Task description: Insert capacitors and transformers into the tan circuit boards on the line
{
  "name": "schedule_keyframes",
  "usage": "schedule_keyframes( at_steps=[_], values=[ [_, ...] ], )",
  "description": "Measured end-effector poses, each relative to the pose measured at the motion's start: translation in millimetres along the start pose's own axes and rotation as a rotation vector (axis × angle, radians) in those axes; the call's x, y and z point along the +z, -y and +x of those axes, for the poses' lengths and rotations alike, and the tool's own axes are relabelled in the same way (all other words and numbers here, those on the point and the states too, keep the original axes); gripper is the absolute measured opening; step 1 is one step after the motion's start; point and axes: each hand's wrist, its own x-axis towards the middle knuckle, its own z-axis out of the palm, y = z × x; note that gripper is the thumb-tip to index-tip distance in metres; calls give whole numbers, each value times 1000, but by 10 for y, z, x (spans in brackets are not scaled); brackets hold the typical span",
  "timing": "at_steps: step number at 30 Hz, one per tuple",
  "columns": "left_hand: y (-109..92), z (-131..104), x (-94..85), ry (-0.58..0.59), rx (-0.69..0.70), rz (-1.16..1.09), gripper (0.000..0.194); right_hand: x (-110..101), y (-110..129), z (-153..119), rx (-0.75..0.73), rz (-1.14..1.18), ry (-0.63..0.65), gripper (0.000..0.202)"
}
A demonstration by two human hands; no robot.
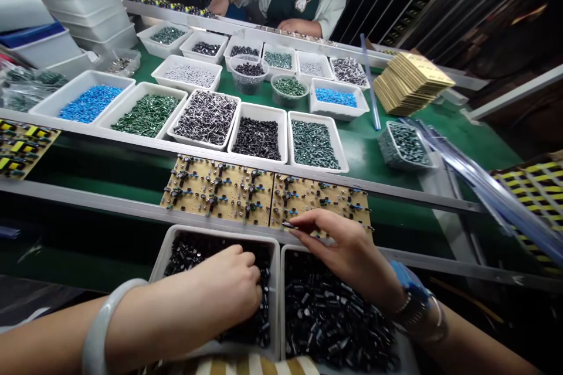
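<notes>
The right hand (352,249) pinches 1 dark component (288,224) over the right circuit board (303,200); placement seems in hand, calling for careful alignment. The left hand (222,287), fingertips hidden, curls over the left bin (275,299).

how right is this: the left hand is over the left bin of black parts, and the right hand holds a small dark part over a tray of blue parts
Not quite: the head view shows the right hand holding the small dark part over the right-hand circuit board. The left hand is over the left bin of black parts.
</notes>
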Motion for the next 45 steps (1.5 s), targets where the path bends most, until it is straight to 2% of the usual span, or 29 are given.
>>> schedule_keyframes(
  at_steps=[3, 6, 13, 16, 21, 23, 25, 27, 29, 31, 33, 35, 37, 39, 41, 45],
  values=[
    [-60, -55, 179, 31, -22, 22, 19, 21, -22, 80, -153, -112, 17, 17],
    [-69, -71, 194, 31, -22, 20, 22, 4, -37, 138, -234, -197, 44, 20],
    [-22, -99, -69, -8, 17, -7, 24, -97, -13, 246, -361, -369, 129, 15],
    [29, -80, -200, -5, 20, -60, 24, -169, 28, 313, -389, -451, 251, 16],
    [143, -60, -341, -56, -7, -142, 16, -257, 109, 407, -414, -602, 443, 30],
    [200, -64, -373, -104, -47, -152, 12, -259, 129, 430, -428, -649, 467, 33],
    [261, -66, -390, -175, -79, -174, 24, -260, 136, 440, -441, -665, 455, 33],
    [322, -65, -396, -260, -112, -243, 27, -279, 136, 426, -447, -635, 409, 35],
    [374, -63, -403, -357, -166, -356, 21, -315, 138, 374, -428, -579, 336, 33],
    [412, -60, -417, -439, -224, -440, 18, -340, 146, 269, -371, -527, 285, 22],
    [435, -49, -437, -467, -287, -461, 24, -313, 156, 109, -310, -503, 316, 9],
    [448, -16, -458, -449, -334, -466, 25, -221, 165, -84, -278, -503, 433, 14],
    [456, 50, -476, -423, -350, -460, 19, -86, 169, -270, -252, -515, 541, 28],
    [462, 153, -490, -401, -333, -437, 10, 42, 166, -407, -229, -524, 569, 35],
    [468, 290, -502, -384, -303, -408, 2, 122, 153, -486, -227, -514, 571, 31],
    [471, 620, -518, -341, -251, -355, 9, 138, 113, -548, -227, -456, 591, 26]
  ],
)
